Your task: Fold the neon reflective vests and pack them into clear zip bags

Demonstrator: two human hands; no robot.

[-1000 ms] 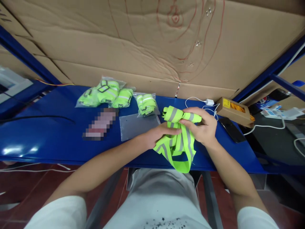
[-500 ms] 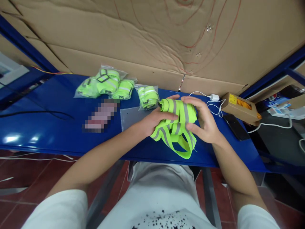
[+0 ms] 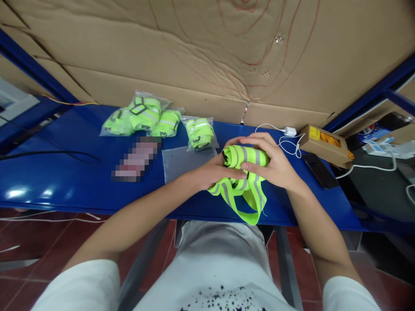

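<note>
A neon-yellow reflective strap (image 3: 249, 156) with grey stripes is rolled into a thick bundle between my hands, above the front of the blue table. My left hand (image 3: 218, 169) grips its left side, thumb across the front. From the right, my right hand (image 3: 275, 162) wraps over the roll, with its thumb pressed on the front and its fingers over the top. Below the roll, a loose loop of the strap hangs down towards my lap. Left of my hands lies a flat clear plastic bag (image 3: 177, 162), partly covered by my left forearm.
Several clear bags of rolled neon straps (image 3: 145, 113) lie along the back, with another bagged strap (image 3: 200, 133) nearer my hands. To the right are a black phone (image 3: 320, 171), a cardboard box (image 3: 326, 146) and a white charger (image 3: 289, 131) with its cable. A cardboard panel (image 3: 194, 56) stands behind.
My right hand has closed onto the strap roll, its thumb now pressing the front. The roll has turned slightly, and the hanging loop sits a little lower.
</note>
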